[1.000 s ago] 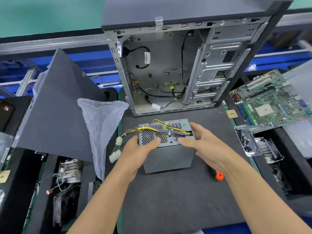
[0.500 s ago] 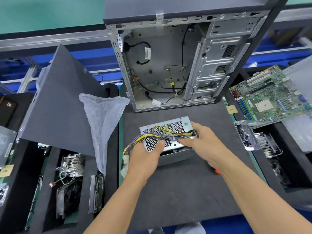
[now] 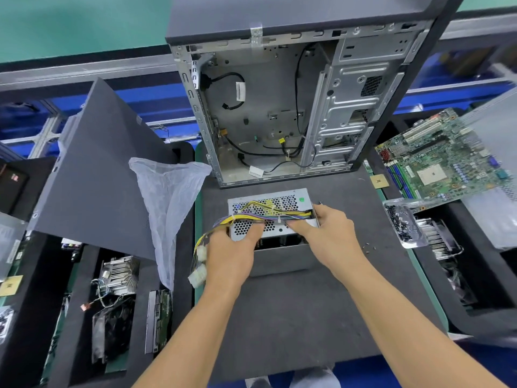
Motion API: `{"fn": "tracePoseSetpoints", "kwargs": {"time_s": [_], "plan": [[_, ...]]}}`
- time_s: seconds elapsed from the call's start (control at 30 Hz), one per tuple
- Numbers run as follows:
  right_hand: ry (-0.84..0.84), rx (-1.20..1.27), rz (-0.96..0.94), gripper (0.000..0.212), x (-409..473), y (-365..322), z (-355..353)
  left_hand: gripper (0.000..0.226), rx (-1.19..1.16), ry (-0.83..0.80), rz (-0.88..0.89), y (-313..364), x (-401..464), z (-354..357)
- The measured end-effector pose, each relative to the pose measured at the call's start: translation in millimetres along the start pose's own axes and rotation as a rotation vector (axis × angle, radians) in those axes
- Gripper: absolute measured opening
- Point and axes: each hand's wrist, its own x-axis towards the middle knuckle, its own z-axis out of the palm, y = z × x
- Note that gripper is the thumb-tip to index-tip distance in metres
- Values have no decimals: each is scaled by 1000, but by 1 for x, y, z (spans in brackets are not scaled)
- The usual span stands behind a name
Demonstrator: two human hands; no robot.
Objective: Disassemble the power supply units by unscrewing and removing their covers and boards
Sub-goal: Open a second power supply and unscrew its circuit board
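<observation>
Both hands on the power supply unit [image 3: 279,247], set on the dark surface [image 3: 293,317] just in front of the opened computer case [image 3: 279,107]. Left hand [image 3: 229,256] gripping the near-left corner of the perforated cover [image 3: 268,214], thumb laid flat over the mesh, remaining fingers curled under the edge and hidden. Right hand [image 3: 333,233] holding the cover's right end, fingers [image 3: 299,225] stretched along the near rim and pressing on it, thumb out of sight behind the far side. Cover tilted up off the grey housing [image 3: 282,259], a dark gap with components showing directly below the fingertips. Bundle of yellow, purple and black wires [image 3: 268,214] running across the mesh just beyond both sets of fingers, trailing left past the left thumb to white connectors [image 3: 198,264] hanging beside the left wrist. Well left of the left hand: a clear plastic bag [image 3: 167,208], a dark side panel [image 3: 95,169], and below them a finned heatsink [image 3: 120,273] in a black tray. Near the right hand's knuckles, a few small loose screws [image 3: 368,247] on the surface. Farther right: a clear tray of screws [image 3: 402,222], a green motherboard [image 3: 444,155], and a small square chip [image 3: 379,181].
</observation>
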Motion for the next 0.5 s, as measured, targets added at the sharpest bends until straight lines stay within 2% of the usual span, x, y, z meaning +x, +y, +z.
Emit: {"fn": "tracePoseSetpoints", "kwargs": {"time_s": [0.1, 0.17, 0.27, 0.37, 0.43, 0.5], "plan": [[-37, -16, -25, 18, -2, 1, 1, 25, 14, -20, 50, -2, -1, -5], [-86, 9, -52, 31, -7, 6, -3, 29, 13, -63, 84, -10, -8, -8], [-251, 174, -79, 50, -19, 22, -8, 45, -41, -118, 73, -32, -19, -12], [-356, 342, -102, 59, -27, 34, -11, 62, -16, -103, 97, -50, -22, -14], [-381, 299, -130, 76, -28, 42, -10, 65, 30, -93, 149, -56, -22, -12], [-334, 106, -179, 101, -29, 48, -6, 68, 58, -122, 185, -59, -20, -12]]}}
